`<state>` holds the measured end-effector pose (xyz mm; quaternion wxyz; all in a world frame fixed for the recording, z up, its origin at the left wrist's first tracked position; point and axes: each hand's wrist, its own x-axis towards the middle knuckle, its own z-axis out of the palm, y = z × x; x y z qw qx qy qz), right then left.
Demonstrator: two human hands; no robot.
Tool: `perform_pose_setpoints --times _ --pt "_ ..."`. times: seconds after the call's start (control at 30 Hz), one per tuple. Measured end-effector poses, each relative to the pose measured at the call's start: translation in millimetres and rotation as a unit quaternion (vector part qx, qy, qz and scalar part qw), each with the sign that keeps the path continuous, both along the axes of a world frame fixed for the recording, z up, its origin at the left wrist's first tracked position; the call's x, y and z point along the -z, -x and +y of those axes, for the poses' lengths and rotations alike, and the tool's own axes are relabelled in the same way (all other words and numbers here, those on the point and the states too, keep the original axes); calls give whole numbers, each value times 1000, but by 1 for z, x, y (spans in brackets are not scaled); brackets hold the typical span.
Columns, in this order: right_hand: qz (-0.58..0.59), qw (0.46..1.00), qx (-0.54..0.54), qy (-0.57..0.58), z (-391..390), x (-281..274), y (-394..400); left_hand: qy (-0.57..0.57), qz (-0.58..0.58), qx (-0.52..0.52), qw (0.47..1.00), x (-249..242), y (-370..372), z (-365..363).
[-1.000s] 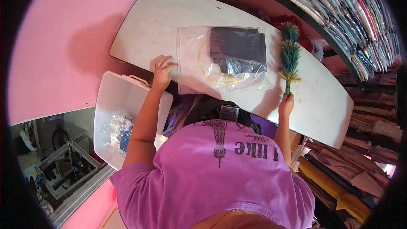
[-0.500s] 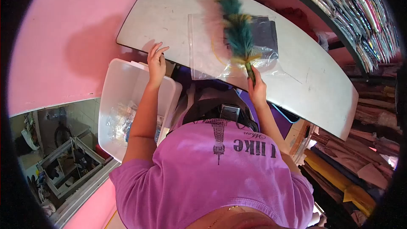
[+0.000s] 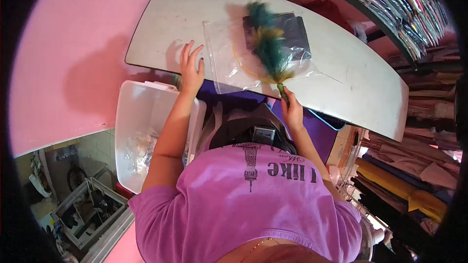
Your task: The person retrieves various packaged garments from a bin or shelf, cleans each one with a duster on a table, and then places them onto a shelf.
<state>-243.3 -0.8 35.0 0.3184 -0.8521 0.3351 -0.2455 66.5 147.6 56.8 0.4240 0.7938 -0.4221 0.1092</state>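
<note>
My right hand [image 3: 292, 109] is closed round the handle of a green and yellow feather duster [image 3: 269, 51]. The duster's feathers lie over a clear plastic bag [image 3: 222, 63] on the white table [image 3: 170, 24]. Inside or under the bag shows a folded dark item [image 3: 296, 36]; which of the two I cannot tell. My left hand [image 3: 191, 68] has its fingers spread, holds nothing and is at the table's near edge, left of the bag.
A white bin [image 3: 127, 131] with plastic-wrapped items stands below the table at the left. Wrapped packets [image 3: 390, 5] line a shelf at the upper right. Folded fabrics [image 3: 390, 180] are stacked at the right. A pink wall [image 3: 68, 58] is at the left.
The view has shifted a little. The duster has swung slightly left and lower over the bag, in my right hand. My left hand has moved right, nearer the bag, with its fingers more spread.
</note>
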Motion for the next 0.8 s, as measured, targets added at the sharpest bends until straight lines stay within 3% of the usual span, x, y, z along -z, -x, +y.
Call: perform_pose_setpoints --times 0.03,0.07,0.13,0.2,0.3,0.37,0.4,0.47,0.53,0.6,0.67,0.7,0.73,0.8 --pt "133 991 -8 0 -3 -6 4 -15 -6 27 1000 0 3 -11" --pt "132 991 -2 -1 -8 1 9 -31 -12 55 998 1 6 -21" --pt "77 992 98 27 -22 21 26 -43 -20 81 996 6 9 -40" --pt "35 977 209 -16 -29 16 31 -76 -19 139 987 13 14 -55" --pt "25 980 196 34 -23 17 48 -118 -19 174 977 24 15 -75" --pt "157 980 117 36 -24 24 65 -136 -21 187 973 35 13 -88" --pt "159 979 119 35 -29 27 71 -151 -21 187 970 41 11 -93" --pt "130 964 228 35 -45 30 80 -166 -20 183 969 52 6 -102" --pt "218 922 319 -21 -65 9 79 -199 -4 187 962 57 4 -106" --pt "248 860 303 326 -78 0 77 -214 -34 191 958 58 3 -109" --pt "150 932 214 251 -83 -8 60 -228 -62 194 952 57 7 -113" --pt "97 976 112 159 -90 5 52 -239 -58 182 952 55 9 -114" --pt "51 991 13 121 -89 21 40 -250 -54 169 952 52 12 -115" --pt "67 990 -36 123 -80 9 9 -259 -62 160 951 53 14 -116"
